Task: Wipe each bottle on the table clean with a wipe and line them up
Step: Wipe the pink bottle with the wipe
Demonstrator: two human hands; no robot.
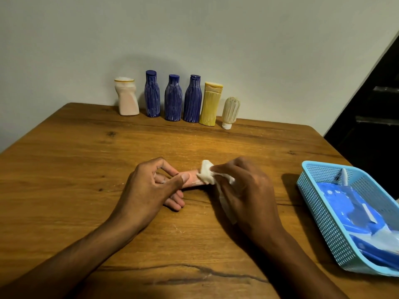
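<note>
Our left hand (151,184) pinches the small pink plastic bottle (191,180) lying left-right; our right hand (244,186) grips the white wipe (207,174) over its right end.

Bare worktop (86,169) stretching between the near hands and the far bottle row (172,100) along the wall, blue basket (319,212) blocking the right edge, left side open

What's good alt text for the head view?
The left hand holds a small pink bottle over a wooden table while the right hand rubs it with a white wipe. Six bottles stand lined up by the wall; a blue basket sits right.
</note>
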